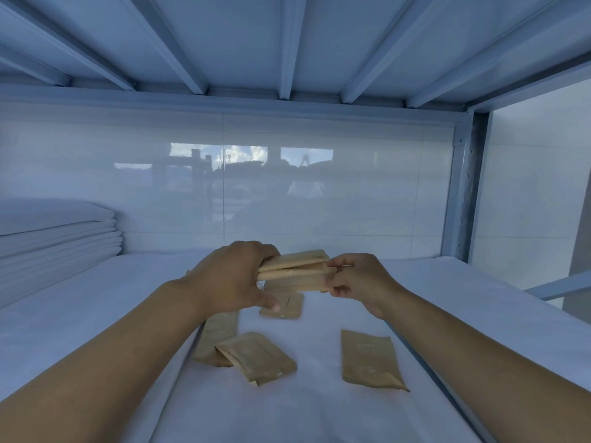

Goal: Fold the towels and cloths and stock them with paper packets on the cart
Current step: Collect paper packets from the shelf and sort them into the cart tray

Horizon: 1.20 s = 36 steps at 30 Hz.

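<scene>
A bundle of brown paper packets [295,270] hangs above the white shelf surface [319,410], held at both ends. My left hand [230,276] grips its left end with fingers curled round it. My right hand [358,279] pinches its right end. Several loose packets lie below on the white cloth: one [283,306] right under the bundle, a pair [256,358] nearer me, a long one [217,334] partly hidden by my left forearm, and a single packet [367,359] to the right.
A stack of folded white towels [54,238] sits at the back left of the shelf. A glossy white wall [287,187] closes the back. The metal upright [463,187] stands at the right, and the upper shelf's ribs [287,43] run low overhead.
</scene>
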### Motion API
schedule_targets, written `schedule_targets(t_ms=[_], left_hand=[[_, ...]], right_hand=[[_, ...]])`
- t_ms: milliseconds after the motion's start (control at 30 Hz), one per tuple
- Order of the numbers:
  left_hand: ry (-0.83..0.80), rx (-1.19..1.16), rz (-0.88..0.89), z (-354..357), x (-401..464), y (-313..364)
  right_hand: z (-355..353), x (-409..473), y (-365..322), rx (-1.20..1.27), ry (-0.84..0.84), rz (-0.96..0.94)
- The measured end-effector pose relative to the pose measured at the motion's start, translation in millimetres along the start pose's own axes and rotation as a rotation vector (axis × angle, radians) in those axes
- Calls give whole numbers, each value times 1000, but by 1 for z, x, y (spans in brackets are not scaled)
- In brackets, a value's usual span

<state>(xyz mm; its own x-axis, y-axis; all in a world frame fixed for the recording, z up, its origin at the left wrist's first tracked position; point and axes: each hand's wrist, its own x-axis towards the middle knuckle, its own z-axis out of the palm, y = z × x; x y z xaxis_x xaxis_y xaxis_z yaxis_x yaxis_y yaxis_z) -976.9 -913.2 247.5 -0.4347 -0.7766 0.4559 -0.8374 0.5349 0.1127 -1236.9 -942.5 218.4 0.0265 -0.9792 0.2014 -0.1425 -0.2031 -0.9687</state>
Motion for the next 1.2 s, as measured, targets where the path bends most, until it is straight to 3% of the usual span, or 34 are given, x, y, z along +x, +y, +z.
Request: schedule_targets(t_ms=[200,433,600,800,933,1033,1200], left_hand=[[72,151,75,1,2,2],[154,376,118,7,4,4],[138,429,173,11,6,9],[114,520,113,8,8,2],[14,521,-46,3,6,-14],[-65,451,-195,-4,-4,-37],[-59,348,-350,-20,-8,-58]], right_hand=[[-4,3,-3,48,140,-124],[2,-2,-5,160,-89,-146],[5,-4,-5,264,-172,-127],[9,-7,-7,316,-252,-110],[14,-9,-3,31,-167,-211],[22,-12,14,-504,-34,-532],[45,-18,13,-868,-326,-849]])
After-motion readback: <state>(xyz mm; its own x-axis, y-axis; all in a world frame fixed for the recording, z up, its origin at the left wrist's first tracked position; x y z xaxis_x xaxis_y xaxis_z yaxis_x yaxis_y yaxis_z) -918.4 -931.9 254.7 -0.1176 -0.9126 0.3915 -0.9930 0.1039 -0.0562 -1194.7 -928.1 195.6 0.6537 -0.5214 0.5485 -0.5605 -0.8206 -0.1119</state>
